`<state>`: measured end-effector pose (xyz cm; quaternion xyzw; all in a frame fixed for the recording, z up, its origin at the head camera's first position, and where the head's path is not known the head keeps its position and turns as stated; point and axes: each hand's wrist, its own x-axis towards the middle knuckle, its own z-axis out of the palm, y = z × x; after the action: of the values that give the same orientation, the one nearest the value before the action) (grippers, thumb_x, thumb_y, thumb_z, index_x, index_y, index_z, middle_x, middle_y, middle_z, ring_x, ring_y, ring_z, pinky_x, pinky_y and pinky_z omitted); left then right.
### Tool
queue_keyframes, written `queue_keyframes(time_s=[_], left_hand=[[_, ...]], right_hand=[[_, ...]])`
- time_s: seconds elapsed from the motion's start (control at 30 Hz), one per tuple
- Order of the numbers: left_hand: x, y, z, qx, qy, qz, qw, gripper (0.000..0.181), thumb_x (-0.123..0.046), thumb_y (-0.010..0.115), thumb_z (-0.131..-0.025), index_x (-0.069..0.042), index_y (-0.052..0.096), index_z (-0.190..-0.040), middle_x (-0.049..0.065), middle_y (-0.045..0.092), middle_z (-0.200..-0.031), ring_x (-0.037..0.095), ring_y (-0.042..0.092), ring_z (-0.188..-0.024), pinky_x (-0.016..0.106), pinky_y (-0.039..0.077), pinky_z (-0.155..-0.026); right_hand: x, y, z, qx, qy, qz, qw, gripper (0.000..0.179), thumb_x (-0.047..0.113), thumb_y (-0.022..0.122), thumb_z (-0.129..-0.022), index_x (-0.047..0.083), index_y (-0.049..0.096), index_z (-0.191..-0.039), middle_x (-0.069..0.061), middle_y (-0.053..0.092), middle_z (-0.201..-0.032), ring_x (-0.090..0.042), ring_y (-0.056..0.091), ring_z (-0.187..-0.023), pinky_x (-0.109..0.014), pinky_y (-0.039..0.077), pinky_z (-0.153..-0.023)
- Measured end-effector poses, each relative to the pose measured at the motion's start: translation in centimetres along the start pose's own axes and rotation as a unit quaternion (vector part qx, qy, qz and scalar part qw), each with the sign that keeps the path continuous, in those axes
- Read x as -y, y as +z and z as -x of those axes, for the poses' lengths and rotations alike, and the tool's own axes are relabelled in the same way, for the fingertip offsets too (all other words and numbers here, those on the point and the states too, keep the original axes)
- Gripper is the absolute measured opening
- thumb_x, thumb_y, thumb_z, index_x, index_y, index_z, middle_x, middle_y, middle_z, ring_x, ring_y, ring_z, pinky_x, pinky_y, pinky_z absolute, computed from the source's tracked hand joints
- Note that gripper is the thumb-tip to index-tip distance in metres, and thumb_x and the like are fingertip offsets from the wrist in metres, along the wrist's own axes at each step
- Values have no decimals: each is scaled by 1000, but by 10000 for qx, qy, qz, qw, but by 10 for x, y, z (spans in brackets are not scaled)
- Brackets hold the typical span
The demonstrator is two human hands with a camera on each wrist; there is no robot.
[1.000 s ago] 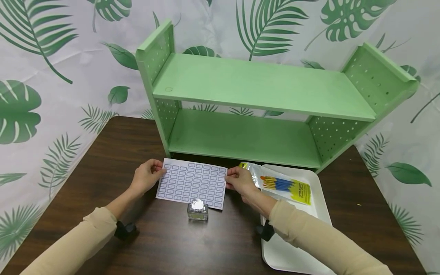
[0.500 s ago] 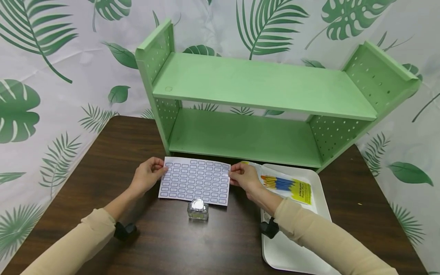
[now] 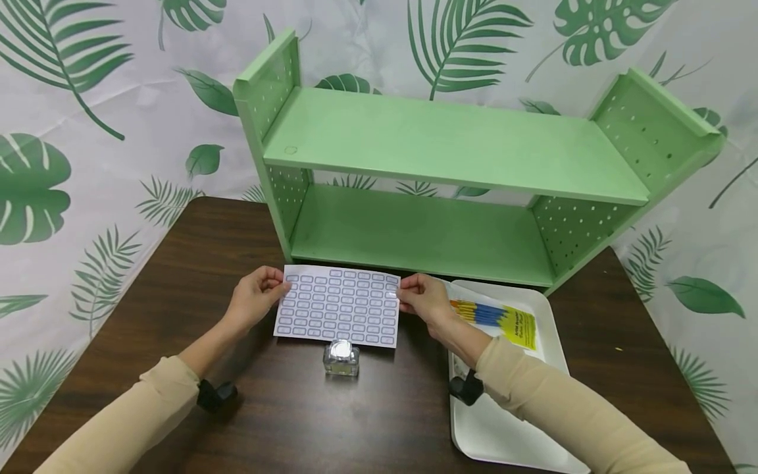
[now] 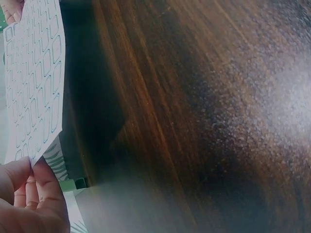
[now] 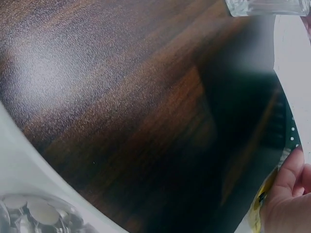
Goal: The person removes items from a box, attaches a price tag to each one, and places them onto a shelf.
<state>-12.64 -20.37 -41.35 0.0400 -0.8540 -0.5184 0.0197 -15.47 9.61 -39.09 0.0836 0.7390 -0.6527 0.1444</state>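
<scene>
Over the desk (image 3: 379,421) near the green shelf (image 3: 414,227), left hand (image 3: 251,296) and right hand (image 3: 429,300) pinch opposite ends of the sheet (image 3: 339,307), long axis left to right, printed face tilted toward the near side.

Is dk-brn wood-grain tbl (image 3: 367,428), w/ grn shelf unit (image 3: 414,227) at back, wht tray (image 3: 497,438) on R, clr jar (image 3: 341,365) nr mid.

Right hand (image 5: 285,194) holding sheet (image 5: 294,58), four o'clock
Glass (image 5: 269,7) toward one, tray (image 5: 24,165) at eight, table (image 5: 136,102) between.
</scene>
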Motion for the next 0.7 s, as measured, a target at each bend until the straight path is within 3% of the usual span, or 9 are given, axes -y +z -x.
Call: queue_keyframes(time_s=[0.7], left_hand=[[-9,-3,1,34,-15,401,9992,21,-9,65,-89,7,55,-98,2,59,-74,1,50,-64,14,44,-57]], right_hand=[[11,-3,3,-73,60,-51,9999,17,-8,59,-86,-9,56,-103,-2,53,-74,-7,55,-61,-16,51,-59]])
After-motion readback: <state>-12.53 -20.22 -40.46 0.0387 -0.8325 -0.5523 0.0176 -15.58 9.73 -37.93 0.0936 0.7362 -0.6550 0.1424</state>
